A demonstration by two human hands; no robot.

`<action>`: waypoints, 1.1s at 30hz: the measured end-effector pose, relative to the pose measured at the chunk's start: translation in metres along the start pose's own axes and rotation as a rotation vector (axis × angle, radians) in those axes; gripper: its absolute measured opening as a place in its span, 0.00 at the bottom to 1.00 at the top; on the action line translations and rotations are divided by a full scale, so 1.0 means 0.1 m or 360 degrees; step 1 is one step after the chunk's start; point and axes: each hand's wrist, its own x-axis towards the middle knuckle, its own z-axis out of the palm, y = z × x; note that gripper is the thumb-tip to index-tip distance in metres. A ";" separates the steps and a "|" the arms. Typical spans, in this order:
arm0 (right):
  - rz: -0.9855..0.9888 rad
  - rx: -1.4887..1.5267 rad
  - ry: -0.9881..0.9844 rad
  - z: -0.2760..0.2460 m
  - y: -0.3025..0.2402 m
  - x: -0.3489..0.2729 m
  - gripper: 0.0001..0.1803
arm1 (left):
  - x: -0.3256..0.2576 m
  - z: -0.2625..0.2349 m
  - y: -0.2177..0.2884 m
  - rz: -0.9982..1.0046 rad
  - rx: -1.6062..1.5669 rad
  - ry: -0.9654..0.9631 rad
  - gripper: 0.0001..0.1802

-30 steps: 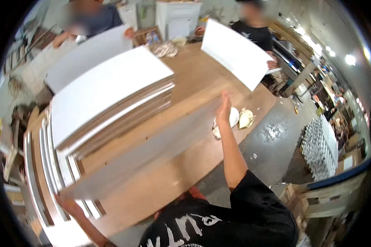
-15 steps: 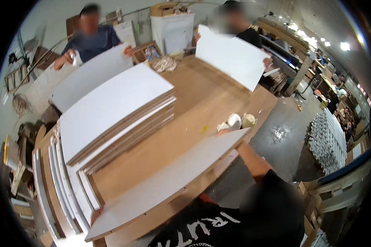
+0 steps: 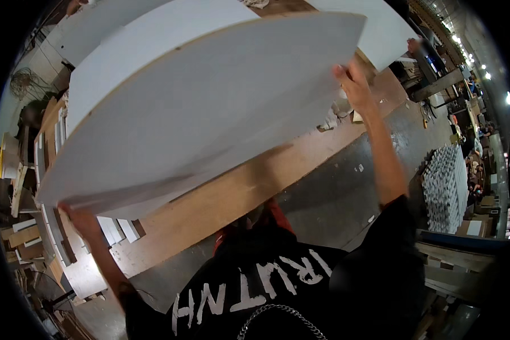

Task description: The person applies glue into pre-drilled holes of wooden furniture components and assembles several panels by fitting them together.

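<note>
Up tips the flat, pale-grey rectangular board (image 3: pixel 209 113): I see it raised nearly face-on over the brown wooden table (image 3: pixel 221 215), now screening more of the white panel stack (image 3: pixel 136 48). Left hand (image 3: pixel 84 224) curls at its lower-left corner; right hand (image 3: pixel 357 90), part-closed, grips its right edge.

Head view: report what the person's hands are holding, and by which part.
A large pale grey panel, held by opposite ends: the left hand at its lower left end, the right hand at its right edge.
</note>
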 end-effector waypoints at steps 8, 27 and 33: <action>0.0184 0.0545 0.0883 0.27 0.71 -0.57 0.30 | -1.16 -0.13 -0.28 -0.0054 0.0567 0.0241 0.42; 0.0150 0.0847 0.1057 0.19 0.31 -0.80 0.40 | -2.04 0.59 0.52 0.0300 0.0034 0.0405 0.41; 0.0162 0.0356 0.0788 0.32 1.32 -1.28 0.42 | -1.92 0.12 -0.11 -0.0046 -0.0226 0.0455 0.41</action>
